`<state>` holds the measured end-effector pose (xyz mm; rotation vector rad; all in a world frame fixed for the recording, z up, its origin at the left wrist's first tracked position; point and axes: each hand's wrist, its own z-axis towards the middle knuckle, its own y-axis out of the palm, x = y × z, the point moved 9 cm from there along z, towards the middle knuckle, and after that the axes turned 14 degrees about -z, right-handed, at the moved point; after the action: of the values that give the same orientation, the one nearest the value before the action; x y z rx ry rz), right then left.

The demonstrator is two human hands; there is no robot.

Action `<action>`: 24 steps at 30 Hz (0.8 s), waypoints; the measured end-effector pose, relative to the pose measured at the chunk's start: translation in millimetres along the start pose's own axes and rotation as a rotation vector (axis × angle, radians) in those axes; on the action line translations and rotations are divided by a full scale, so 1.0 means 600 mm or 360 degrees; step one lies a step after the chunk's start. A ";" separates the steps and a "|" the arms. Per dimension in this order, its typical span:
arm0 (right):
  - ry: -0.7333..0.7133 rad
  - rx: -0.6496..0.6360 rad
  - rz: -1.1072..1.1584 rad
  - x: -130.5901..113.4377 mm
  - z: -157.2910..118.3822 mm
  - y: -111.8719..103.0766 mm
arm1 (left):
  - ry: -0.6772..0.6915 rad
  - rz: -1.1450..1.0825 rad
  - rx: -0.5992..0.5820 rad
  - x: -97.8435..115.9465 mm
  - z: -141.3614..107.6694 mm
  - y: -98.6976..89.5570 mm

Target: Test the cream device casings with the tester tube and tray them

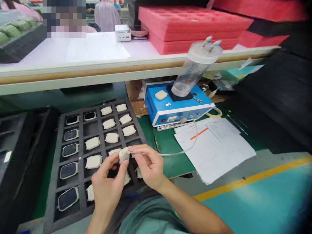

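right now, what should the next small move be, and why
Perhaps gently press the clear tube against the cream case with the right hand: it is at the tube's end, the left hand holds the case, and the join's firmness can't be told.

Green garment (151, 217), bare forearms (192, 209).
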<state>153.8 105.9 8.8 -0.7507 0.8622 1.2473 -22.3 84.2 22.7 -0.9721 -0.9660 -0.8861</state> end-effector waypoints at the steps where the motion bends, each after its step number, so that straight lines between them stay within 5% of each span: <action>1: -0.0003 0.0001 -0.0005 -0.002 -0.001 0.000 | 0.0003 -0.0010 0.0005 0.001 0.000 0.001; 24: -0.0012 0.0014 -0.0012 -0.004 -0.001 -0.003 | 0.0055 -0.0020 -0.0002 0.000 -0.003 0.004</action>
<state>155.4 103.7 10.8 -0.7414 0.8573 1.2382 -19.7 83.3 21.8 -0.9500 -0.9432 -0.9110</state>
